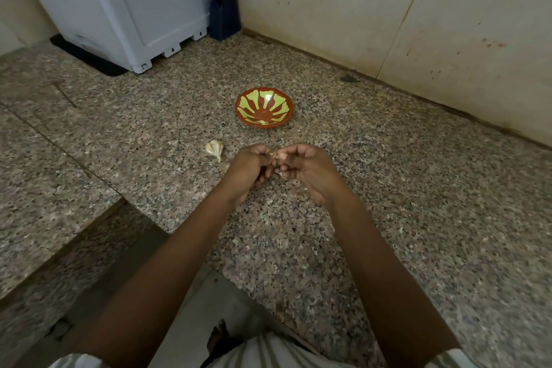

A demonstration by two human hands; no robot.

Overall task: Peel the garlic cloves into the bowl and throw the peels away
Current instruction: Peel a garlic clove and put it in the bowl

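Papery skin, probably feather-light over a firm, slippery garlic clove (274,155), which the left hand (249,170) and right hand (307,172) pinch together (nip the tip). Just left lies more garlic (215,149); beyond the hands, the bowl (264,107) on the table (388,188).

Speckled granite table (388,218), grey-brown. Far left corner: pale grey plastic appliance (119,3) standing on a black mat (89,60). Just beside it, in the wall corner, a dark blue upright object (224,9); kind not clear. Beige tiled wall (328,3), rust-coloured spots. Small dark chip (348,78) at the wall's base. Pale floor (209,308) below the table edge.
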